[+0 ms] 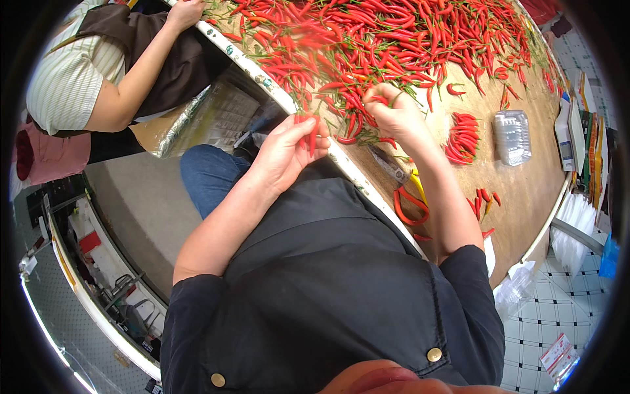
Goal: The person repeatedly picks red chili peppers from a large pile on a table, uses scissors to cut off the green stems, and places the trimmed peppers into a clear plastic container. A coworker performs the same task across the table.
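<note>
My left hand (290,152) is at the table's near edge and holds a few red chili peppers (313,135) between thumb and fingers, their tips pointing down. My right hand (397,112) is at the near edge of a large heap of red chili peppers (393,37) with green stems. Its curled fingers close around a red chili, which they partly hide. Just below that hand lies a pair of scissors (411,203) with red and yellow handles. To its right, a neat stack of chilies (462,138) rests beside a clear plastic punnet (513,138).
Several loose chilies (478,203) lie on the wooden table (521,207) near my right forearm. Beyond the left edge, a co-worker's hand (186,12) touches the table rim. Books or folders (588,152) stand past the right edge, above white plastic bags (573,231).
</note>
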